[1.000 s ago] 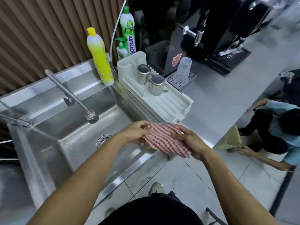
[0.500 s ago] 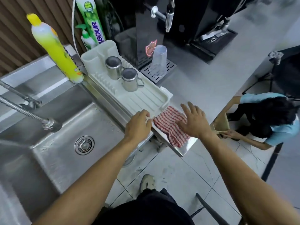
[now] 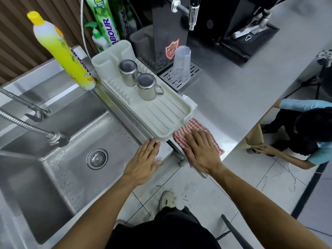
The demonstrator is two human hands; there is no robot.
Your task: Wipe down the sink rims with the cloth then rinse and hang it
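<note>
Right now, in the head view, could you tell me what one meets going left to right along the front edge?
sink drain → left hand → right hand pressing the checked cloth → paper bag

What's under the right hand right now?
The checked cloth lies flat under the right hand, on the steel counter. Its far end meets the drying tray. The counter beneath the cloth is covered.
</note>
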